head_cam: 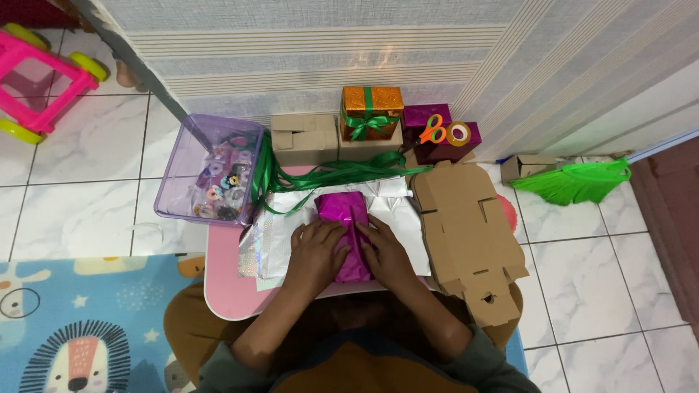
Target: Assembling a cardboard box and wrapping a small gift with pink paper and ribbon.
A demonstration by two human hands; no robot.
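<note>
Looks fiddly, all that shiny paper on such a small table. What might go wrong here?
The shiny pink paper may spring open if the left hand or right hand lifts. The flat cardboard juts past the pink table edge and might slide off. The green ribbon lies near the wrapping and could get caught in a fold.
</note>
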